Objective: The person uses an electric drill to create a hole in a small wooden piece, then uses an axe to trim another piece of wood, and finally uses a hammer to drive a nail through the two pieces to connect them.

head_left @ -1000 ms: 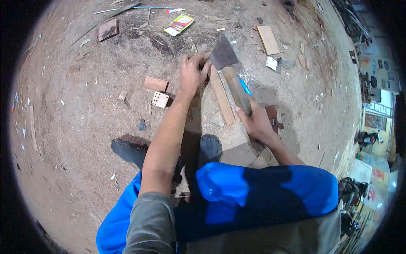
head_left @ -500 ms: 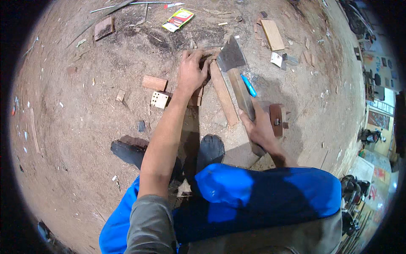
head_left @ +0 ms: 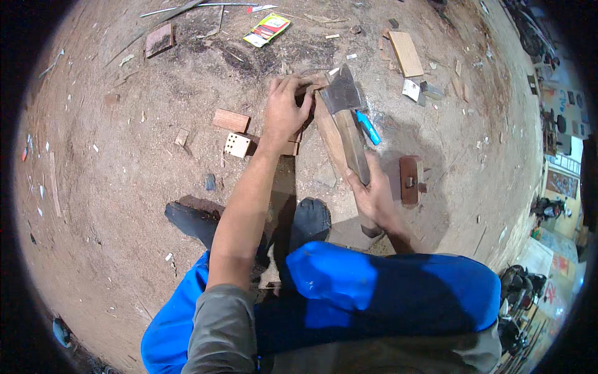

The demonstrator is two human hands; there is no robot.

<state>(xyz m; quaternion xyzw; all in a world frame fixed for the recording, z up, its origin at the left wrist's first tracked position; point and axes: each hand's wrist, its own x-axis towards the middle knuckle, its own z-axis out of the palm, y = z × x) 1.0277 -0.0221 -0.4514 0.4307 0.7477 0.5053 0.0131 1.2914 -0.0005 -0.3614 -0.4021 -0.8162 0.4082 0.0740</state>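
Observation:
My right hand (head_left: 377, 198) is wrapped around the wooden handle of a hatchet (head_left: 350, 132). The hatchet's broad grey blade points away from me, close to the fingertips of my left hand (head_left: 288, 111). That hand is closed on a small piece of wood (head_left: 316, 81), mostly covered by the fingers. Below the blade, a long wooden strip (head_left: 330, 134) slants toward me, with the hatchet handle overlapping its right side. Whether handle and strip touch, I cannot tell. A blue marker (head_left: 369, 128) lies just right of the hatchet.
A reddish-brown wooden tool with a knob (head_left: 408, 181) rests right of my right hand. To the left lie a dotted cream block (head_left: 237, 145) and a brown wood block (head_left: 231, 120). Farther off are a board (head_left: 406, 54) and a yellow-red packet (head_left: 268, 30). My feet (head_left: 311, 219) are close below.
The hatchet has come slightly down toward me, and its handle has swung a little left over the wooden strip. My left hand keeps its place near the strip's far end.

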